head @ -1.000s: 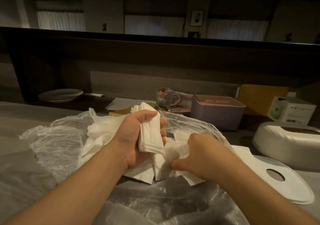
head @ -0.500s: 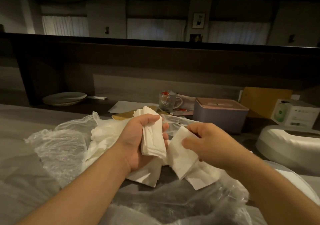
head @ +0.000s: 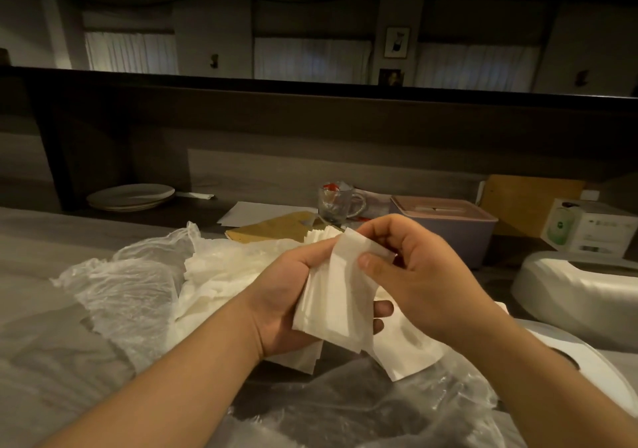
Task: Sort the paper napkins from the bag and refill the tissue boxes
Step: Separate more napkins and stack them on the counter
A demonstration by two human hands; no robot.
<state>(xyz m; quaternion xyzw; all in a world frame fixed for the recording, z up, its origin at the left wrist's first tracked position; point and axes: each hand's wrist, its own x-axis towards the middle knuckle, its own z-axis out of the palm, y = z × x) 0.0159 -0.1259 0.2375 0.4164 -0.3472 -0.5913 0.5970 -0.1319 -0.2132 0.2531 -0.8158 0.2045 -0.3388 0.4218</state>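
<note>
The sorting is only partly done. The left hand (head: 286,295) curls round a small stack of napkins (head: 331,306). The right hand (head: 411,275) pinches one napkin against the top of that stack. More napkins lie in the plastic bag (head: 127,295) under and left of the hands. The tissue boxes (head: 448,230) beyond the right hand still need filling, I think.

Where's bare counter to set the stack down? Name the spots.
Bare counter lies left of the plastic bag. The middle is crowded with loose napkins; the right by the white tissue box.
</note>
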